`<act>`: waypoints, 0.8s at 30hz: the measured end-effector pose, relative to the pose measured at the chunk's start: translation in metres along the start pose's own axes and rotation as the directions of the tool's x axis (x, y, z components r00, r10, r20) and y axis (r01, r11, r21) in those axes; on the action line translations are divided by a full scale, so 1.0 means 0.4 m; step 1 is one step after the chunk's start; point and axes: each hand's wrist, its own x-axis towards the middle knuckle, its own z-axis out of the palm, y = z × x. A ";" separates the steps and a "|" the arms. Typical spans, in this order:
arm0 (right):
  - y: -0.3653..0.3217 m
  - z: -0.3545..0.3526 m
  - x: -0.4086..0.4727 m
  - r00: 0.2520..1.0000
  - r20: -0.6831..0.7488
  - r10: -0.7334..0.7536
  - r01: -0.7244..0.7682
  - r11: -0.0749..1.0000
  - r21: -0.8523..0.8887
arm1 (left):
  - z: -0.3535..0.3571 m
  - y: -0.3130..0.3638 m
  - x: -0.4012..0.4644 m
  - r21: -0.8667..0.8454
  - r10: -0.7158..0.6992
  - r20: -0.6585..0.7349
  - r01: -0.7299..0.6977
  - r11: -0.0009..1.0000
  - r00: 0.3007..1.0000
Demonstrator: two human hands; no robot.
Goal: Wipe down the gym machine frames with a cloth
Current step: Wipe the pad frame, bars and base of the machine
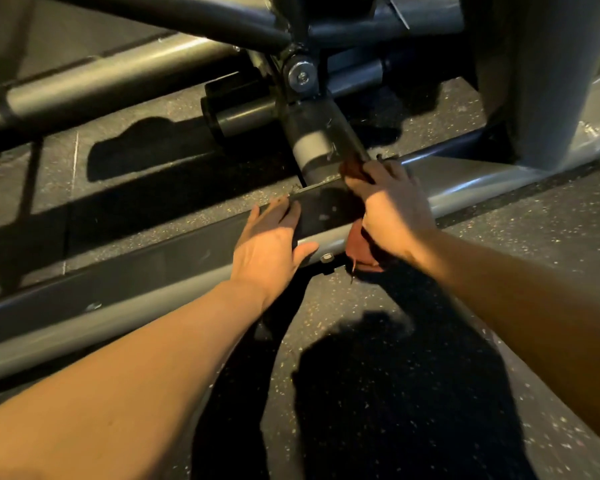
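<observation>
The left hand (269, 242) lay flat on the grey base bar (146, 282) running from lower left to middle right of the frame, fingers straight and spread, thumb hooked over the near edge. Just to its right, the right hand (392, 209) pressed a reddish-brown cloth (362, 252) against the bar — fingers curled over it beside a slanted post (312, 140). Cloth showed above the fingers and hung below the palm. Speckled dark floor (413, 375) filled the lower part — shadows across it.
</observation>
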 end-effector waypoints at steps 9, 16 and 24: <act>-0.043 0.025 -0.023 0.979 0.028 -0.204 0.203 0.978 0.041 | -0.030 -0.017 0.013 0.010 0.036 0.145 -0.038 0.999 0.989; -0.120 0.044 -0.086 0.991 -0.021 -0.129 0.130 0.989 0.063 | -0.020 -0.022 0.009 -0.029 0.026 0.124 -0.023 0.999 0.992; -0.093 0.031 -0.054 0.995 -0.060 0.079 -0.074 0.995 0.071 | -0.015 -0.019 0.002 -0.076 0.008 0.113 0.001 0.997 0.994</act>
